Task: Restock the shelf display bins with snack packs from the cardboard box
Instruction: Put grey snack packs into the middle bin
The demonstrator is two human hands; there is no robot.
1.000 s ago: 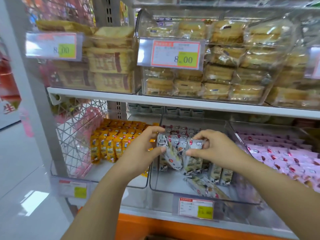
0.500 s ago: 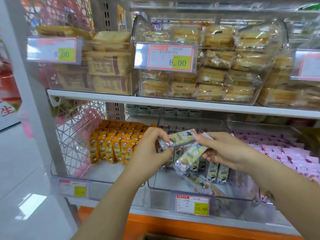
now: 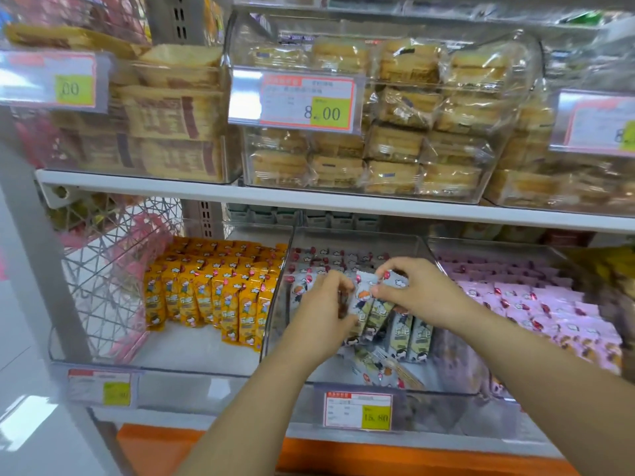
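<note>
White shelf (image 3: 309,201) spans view. Clear middle bin (image 3: 275,324) beneath it holds grey snack packs (image 3: 412,334), upright in rows, few loose at front. Orange packs (image 3: 213,297) to its left, pink packs (image 3: 536,304) to its right. Left hand (image 3: 319,310) curls round upright grey packs; right hand (image 3: 419,293) pinches top edge of one.

Shop, price tags (image 3: 309,103), stocked snack bins (image 3: 357,242)

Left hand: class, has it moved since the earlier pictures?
Yes. The left hand has shifted right, from before the orange snack packs to over the clear plastic middle bin, closer above its red-bordered white price tag.
</note>
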